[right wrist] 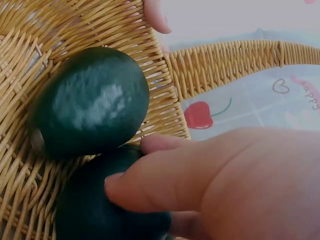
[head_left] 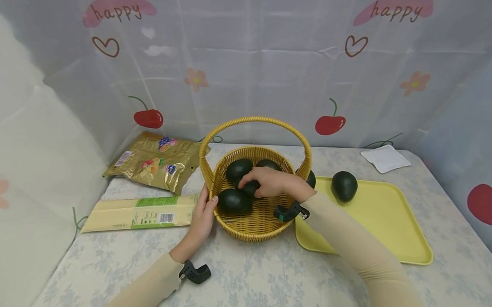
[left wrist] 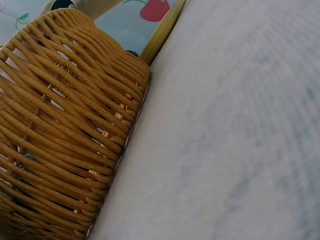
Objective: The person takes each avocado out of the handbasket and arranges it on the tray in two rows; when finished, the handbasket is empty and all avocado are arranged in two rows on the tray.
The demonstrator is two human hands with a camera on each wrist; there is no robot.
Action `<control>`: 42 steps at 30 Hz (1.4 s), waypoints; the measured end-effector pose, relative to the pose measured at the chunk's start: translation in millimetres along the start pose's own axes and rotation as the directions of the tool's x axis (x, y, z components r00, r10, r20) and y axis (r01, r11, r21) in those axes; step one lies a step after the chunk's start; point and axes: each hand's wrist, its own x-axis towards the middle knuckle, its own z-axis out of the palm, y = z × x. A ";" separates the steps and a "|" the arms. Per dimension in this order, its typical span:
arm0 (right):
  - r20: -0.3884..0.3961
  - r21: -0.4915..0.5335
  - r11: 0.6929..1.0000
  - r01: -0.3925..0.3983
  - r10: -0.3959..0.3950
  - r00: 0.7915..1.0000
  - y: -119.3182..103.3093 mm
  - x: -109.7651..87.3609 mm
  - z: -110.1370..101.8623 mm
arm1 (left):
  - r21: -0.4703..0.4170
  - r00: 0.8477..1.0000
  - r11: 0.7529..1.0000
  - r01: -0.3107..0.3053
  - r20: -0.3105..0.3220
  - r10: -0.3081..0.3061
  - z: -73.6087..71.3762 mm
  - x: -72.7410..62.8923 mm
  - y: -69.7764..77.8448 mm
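A round wicker basket [head_left: 255,237] with a tall arched handle holds several dark green avocados [head_left: 235,202]. My left hand [head_left: 203,217] grips its left rim, thumb over the edge and fingers along the outer wall. Inside the basket, my right hand [head_left: 267,181] has its thumb and fingers around an avocado [right wrist: 100,200]. Another avocado [right wrist: 95,102] lies right beside that one in the right wrist view. From the left wrist only the basket's woven side [left wrist: 70,120] shows; the left fingers are not clearly seen there.
Right of the basket lies a yellow tray [head_left: 406,236], with one avocado [head_left: 344,186] at its far left. A gold snack bag [head_left: 156,161] and a long pale packet with a green label [head_left: 142,213] lie at left. A white square packet [head_left: 385,158] is at the back right.
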 end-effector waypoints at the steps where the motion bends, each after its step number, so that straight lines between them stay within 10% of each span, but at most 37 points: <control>1: 0.013 0.004 1.000 -0.015 0.015 1.000 -0.1 -0.6 0.1 | 0.000 1.000 1.000 -0.002 0.000 0.002 0.1 0.0 -0.1; 42: -0.058 0.157 0.988 0.012 -0.003 0.998 17.3 -16.2 14.8 | 0.011 1.000 1.000 -0.005 0.005 0.005 -0.4 -0.9 2.0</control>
